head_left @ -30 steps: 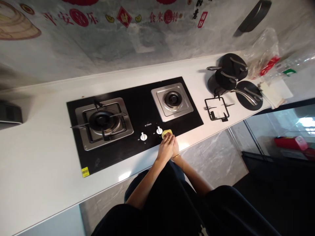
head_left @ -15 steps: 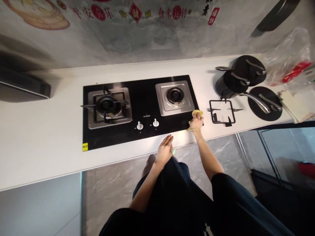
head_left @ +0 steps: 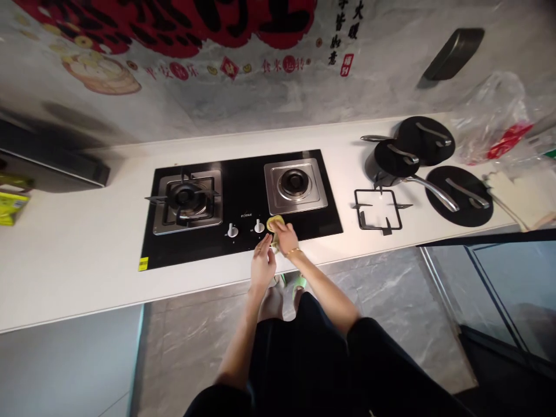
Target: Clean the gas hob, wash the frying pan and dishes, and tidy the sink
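A yellow cloth (head_left: 275, 222) lies under my right hand (head_left: 287, 237), whose fingers press it to the black glass gas hob (head_left: 243, 240) just right of the right knob (head_left: 259, 226). Close beside it, my left hand (head_left: 263, 265) rests at the hob's front edge with its fingers stretched out, holding nothing. The second knob (head_left: 233, 231) sits further left. The right burner (head_left: 295, 183) has no pan support over it, while a black support stands around the left burner (head_left: 187, 198).
A loose pan support (head_left: 357, 217) lies on the white counter (head_left: 104, 249) right of the hob. Beyond it are a dark saucepan (head_left: 377, 169), black lids (head_left: 460, 197) and a clear plastic bag (head_left: 495, 116). A yellow-green packet (head_left: 12, 205) is at far left.
My right hand has slid the yellow cloth left along the hob's front, from its right edge to near the right knob. My left hand is now right beside it. The view has shifted.
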`<state>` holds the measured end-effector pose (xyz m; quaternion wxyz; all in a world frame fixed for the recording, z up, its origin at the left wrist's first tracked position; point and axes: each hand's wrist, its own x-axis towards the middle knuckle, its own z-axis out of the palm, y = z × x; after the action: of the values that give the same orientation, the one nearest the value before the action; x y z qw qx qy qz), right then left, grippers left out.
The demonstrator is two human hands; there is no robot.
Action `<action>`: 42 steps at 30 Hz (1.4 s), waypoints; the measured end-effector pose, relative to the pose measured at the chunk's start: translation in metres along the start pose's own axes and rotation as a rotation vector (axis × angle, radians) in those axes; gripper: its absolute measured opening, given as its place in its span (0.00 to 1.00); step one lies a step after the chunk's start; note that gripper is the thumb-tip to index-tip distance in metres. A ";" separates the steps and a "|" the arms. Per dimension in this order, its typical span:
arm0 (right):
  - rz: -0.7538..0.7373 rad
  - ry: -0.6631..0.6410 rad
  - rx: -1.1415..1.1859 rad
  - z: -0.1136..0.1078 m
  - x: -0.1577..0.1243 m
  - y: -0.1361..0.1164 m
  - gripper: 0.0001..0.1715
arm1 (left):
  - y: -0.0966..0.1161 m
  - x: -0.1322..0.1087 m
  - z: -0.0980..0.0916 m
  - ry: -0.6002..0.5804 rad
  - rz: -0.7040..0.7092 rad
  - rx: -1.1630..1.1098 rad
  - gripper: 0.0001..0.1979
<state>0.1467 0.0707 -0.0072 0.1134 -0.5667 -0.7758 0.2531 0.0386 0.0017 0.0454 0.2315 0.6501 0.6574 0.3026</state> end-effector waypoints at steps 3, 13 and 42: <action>0.235 0.201 -0.028 -0.036 -0.023 0.068 0.40 | 0.005 0.002 0.009 -0.002 0.013 -0.007 0.21; 0.328 0.154 -0.173 -0.029 0.003 0.074 0.39 | 0.015 -0.005 0.051 -0.148 0.006 -0.114 0.21; 0.290 0.062 -0.191 0.011 0.007 0.010 0.36 | -0.008 0.010 0.002 -0.190 0.129 -0.153 0.24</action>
<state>0.1474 0.0765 -0.0221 0.0454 -0.6884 -0.7026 0.1743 0.0335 0.0122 0.0393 0.3218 0.6973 0.5644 0.3030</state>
